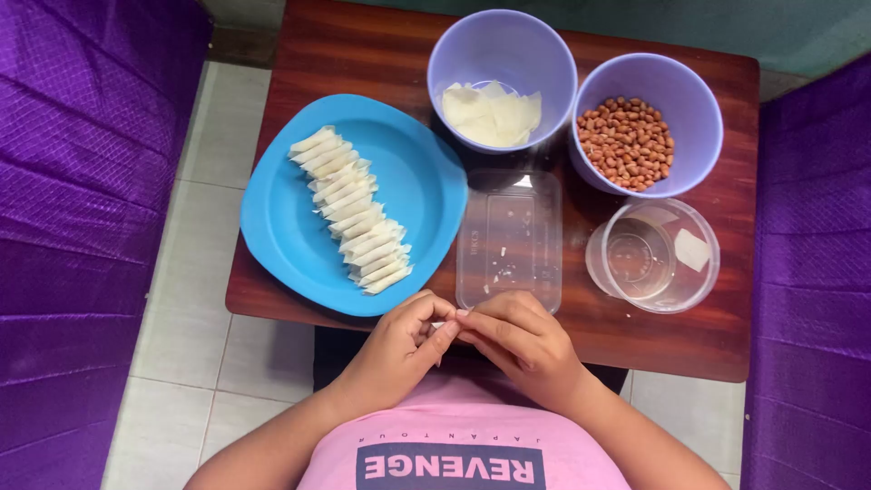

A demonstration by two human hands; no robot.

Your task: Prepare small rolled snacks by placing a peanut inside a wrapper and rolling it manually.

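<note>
My left hand (399,349) and my right hand (522,340) meet at the near edge of the wooden table (717,336), fingertips pinched together on a small pale wrapper piece (451,318) that is mostly hidden by the fingers. Just beyond the hands lies a flat clear plastic lid (509,238). To the left, a blue plate (426,181) carries a long row of several folded pale wrapped pieces (354,210).
A lilac bowl (502,45) at the back holds pale wrapper sheets (491,113). A second lilac bowl (694,91) holds peanuts (626,142). A clear round container (653,256) stands at the right. Purple cushioned seats (82,209) flank the table on both sides.
</note>
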